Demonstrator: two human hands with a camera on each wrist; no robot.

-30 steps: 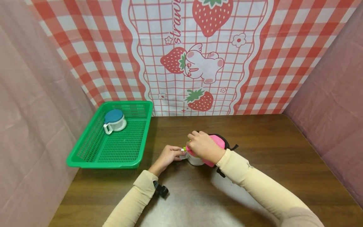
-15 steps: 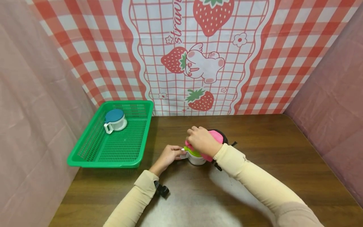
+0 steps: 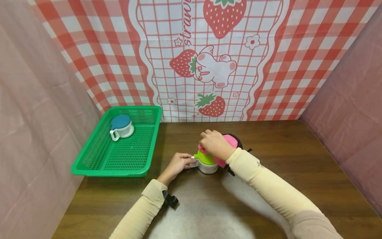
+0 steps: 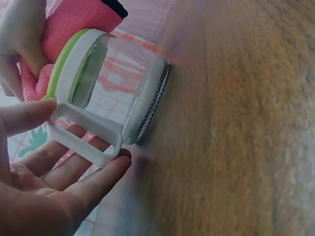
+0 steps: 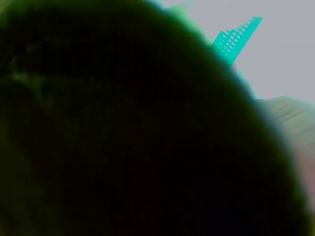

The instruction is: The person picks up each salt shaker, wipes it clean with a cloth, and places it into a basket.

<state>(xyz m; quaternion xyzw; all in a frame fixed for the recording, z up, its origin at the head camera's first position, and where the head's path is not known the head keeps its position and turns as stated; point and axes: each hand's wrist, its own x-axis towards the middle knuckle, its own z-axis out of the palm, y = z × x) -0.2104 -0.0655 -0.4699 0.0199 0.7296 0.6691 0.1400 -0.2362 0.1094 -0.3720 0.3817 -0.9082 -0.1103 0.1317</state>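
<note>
A clear seasoning jar (image 3: 208, 168) with a bright green lid (image 3: 206, 160) stands on the table at the middle. My left hand (image 3: 176, 165) holds the jar's white handle (image 4: 91, 120), thumb at its top end and fingers under it. My right hand (image 3: 217, 145) grips a bunched pink cloth (image 3: 230, 140) with black edging at the far side of the lid. In the left wrist view the pink cloth (image 4: 81, 22) bulges round the right hand's fingers against the lid. The right wrist view is mostly blocked by a dark blur.
At the left on the wooden table (image 3: 268, 146) stands a green mesh basket (image 3: 78, 168). Inside it sits a similar jar with a blue lid (image 3: 120, 121). A strawberry-print checked cloth (image 3: 161, 79) hangs behind, with pink curtains at both sides.
My right hand has moved the pink cloth slightly up and back across the lid, so more of the green lid shows. My left hand stays on the handle.
</note>
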